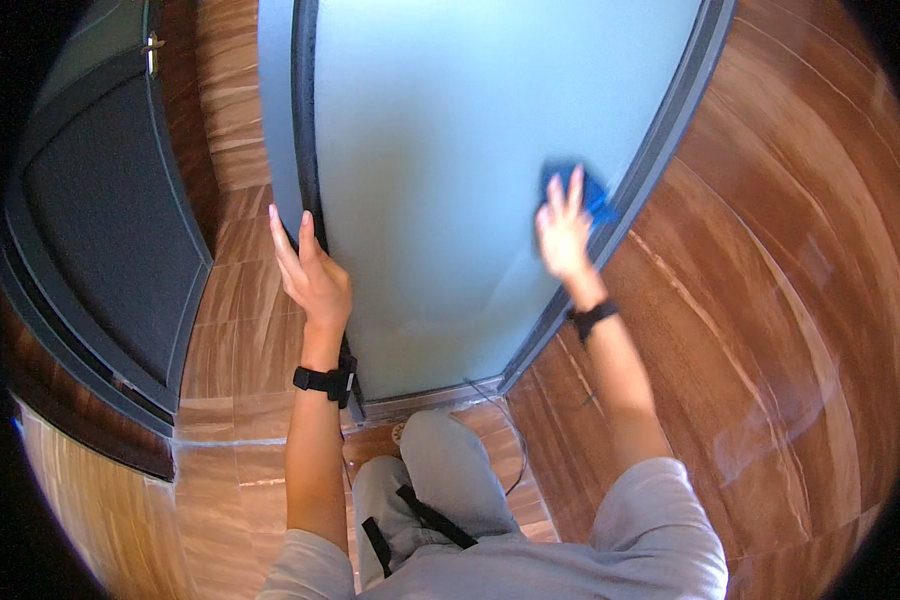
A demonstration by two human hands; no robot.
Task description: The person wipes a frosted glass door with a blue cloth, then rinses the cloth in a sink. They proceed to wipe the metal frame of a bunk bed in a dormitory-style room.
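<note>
A frosted glass panel (450, 195) in a dark grey frame (664, 142) stands upright before me. My right hand (566, 236) presses a blue cloth (570, 180) flat on the glass near the frame's right side; hand and cloth are slightly blurred. The cloth lies under my spread fingers. My left hand (315, 281) is at the frame's left edge (307, 150), fingers pointing up and apart, thumb side near the dark strip. Whether its palm touches the frame, I cannot tell. Both wrists wear black bands.
At the left stands a dark door (105, 195) with a metal handle (152, 54). Brown marble-look tiles (780, 247) cover the wall at right. A thin dark cable (523, 450) hangs by my knees, near a round floor drain (398, 433) below the panel.
</note>
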